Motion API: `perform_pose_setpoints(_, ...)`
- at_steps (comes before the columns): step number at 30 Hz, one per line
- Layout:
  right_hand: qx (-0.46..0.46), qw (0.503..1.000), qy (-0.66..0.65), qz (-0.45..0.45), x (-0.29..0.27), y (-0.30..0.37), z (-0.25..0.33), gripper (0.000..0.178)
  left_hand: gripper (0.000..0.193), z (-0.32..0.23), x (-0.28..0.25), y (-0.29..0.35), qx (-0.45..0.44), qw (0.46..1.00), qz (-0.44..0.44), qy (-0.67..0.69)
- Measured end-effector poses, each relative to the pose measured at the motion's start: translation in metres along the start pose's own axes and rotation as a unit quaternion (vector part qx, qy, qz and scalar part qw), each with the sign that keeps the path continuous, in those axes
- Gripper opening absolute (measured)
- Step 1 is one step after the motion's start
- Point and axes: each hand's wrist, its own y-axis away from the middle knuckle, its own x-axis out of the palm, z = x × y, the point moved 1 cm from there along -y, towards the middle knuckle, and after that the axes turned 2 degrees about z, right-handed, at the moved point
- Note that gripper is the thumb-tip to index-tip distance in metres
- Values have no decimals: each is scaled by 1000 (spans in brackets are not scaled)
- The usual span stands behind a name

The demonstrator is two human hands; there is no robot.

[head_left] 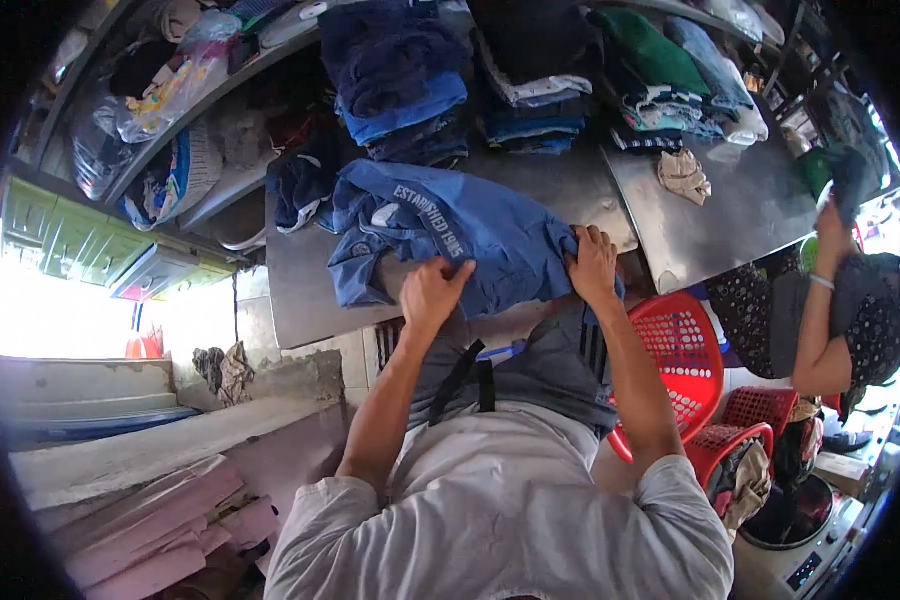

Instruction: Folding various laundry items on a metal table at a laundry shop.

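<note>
A blue garment (470, 215) with white lettering lies crumpled on the metal table (300, 290) in front of me. Its exact kind is hard to tell from the folds. My left hand (432, 293) is closed on its near edge, thumb pointing right, just below the lettering. At its right end, my right hand (593, 262) grips the cloth with fingers curled over the top. Between my two hands the near edge hangs slightly over the table's front. Part of the cloth is hidden under my fingers.
Folded clothes stand in stacks (400, 90) along the table's back. A dark bundle (302, 187) lies to the left, a beige cloth (683, 175) to the right. Right of me are a red plastic chair (675, 345), red baskets (725, 445) and another person's arm (820, 310) holding dark cloth.
</note>
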Motion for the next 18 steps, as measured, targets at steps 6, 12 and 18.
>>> perform_pose_setpoints(6, 178, 814, -549, 62, -154, -20, -19, 52, 23, -55, -107, -27, 88, 967, -195, 142)
perform_pose_setpoints(12, -247, 879, -395, 101, -332, -7, 33, 56, 17, -112, -254, -91, 245, 816, -401, 337)
perform_pose_setpoints(18, -111, 988, -105, -40, -385, -108, 96, 39, 24, -166, -303, -171, 190, 873, -309, 325)
